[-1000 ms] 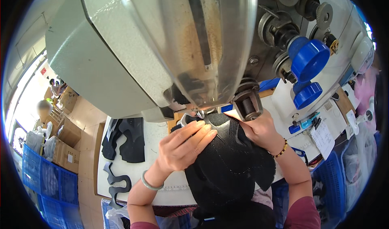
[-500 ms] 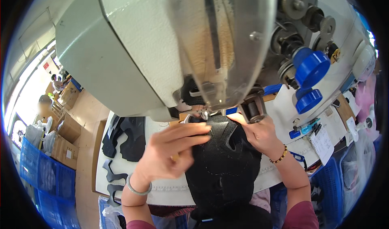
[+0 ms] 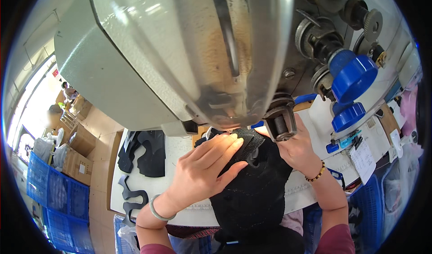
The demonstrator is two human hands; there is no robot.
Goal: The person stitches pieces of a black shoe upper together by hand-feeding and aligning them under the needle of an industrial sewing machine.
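Observation:
A black mesh shoe upper piece [image 3: 249, 195] lies under the head of a sewing machine [image 3: 139, 60] and hangs toward me over the table edge. My left hand [image 3: 204, 171] rests on its left part, fingers stretched flat near the needle area, thumb spread. A grey bangle circles that wrist. At the right edge of the piece is my right hand [image 3: 297, 146], its thumb side against the black material and its fingers closed around the edge. The metal roller fitting [image 3: 281, 119] partly hides those fingers. The needle itself is hidden behind the machine's clear cover [image 3: 243, 87].
Black cut pieces [image 3: 150, 153] and grey curved strips [image 3: 131, 193] lie on the white table at left. Blue knobs [image 3: 353, 81] jut from the machine's right side. Blue crates [image 3: 58, 186] and cardboard boxes [image 3: 78, 162] stand on the floor at left. Paper [image 3: 363, 159] lies at right.
My left hand has come down flat onto the black piece from a raised, blurred position. The right hand has shifted slightly right. The machine head fills more of the view.

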